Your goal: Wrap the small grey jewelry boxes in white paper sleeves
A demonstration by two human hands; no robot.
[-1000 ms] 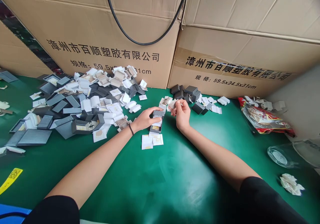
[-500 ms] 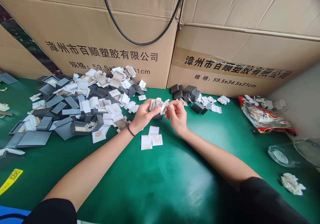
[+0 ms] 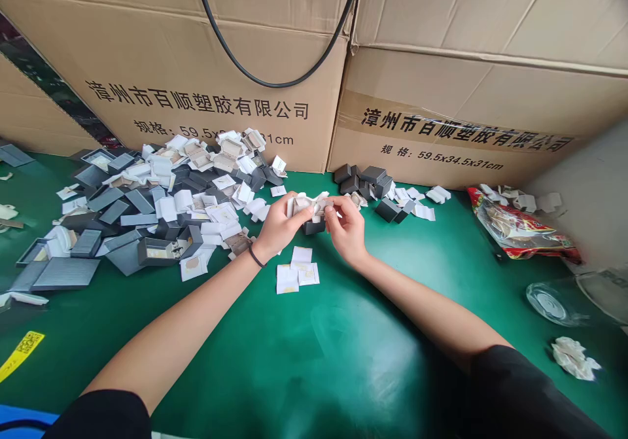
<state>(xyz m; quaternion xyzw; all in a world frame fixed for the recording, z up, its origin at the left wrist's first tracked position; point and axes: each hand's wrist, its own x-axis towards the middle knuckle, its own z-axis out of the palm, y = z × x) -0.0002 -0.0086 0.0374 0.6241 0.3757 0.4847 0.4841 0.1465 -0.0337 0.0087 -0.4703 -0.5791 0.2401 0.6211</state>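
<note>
My left hand (image 3: 280, 228) is closed on a folded white cardboard insert (image 3: 303, 202), its thumb pressed on the front of the piece. My right hand (image 3: 346, 227) pinches the right end of the same insert, thumb against the bent fingers. Just below the insert a small dark grey box (image 3: 314, 228) shows between the hands, partly hidden by them. Nearer to me, several small white paper cards (image 3: 298, 274) lie flat and overlapping on the green table (image 3: 294, 341).
A heap of dark grey boxes (image 3: 115, 211) and white inserts (image 3: 223, 215) spreads on the left. More dark boxes (image 3: 373, 176) sit behind my right hand. Large cartons (image 3: 220, 53) wall off the back. On the right are a red snack bag (image 3: 520, 226), a clear cup (image 3: 552, 305) and crumpled tissue (image 3: 574, 358).
My right hand has shifted slightly left, closer to my left hand, and its fingers now press on the insert's right end. The insert looks flatter and wider than before.
</note>
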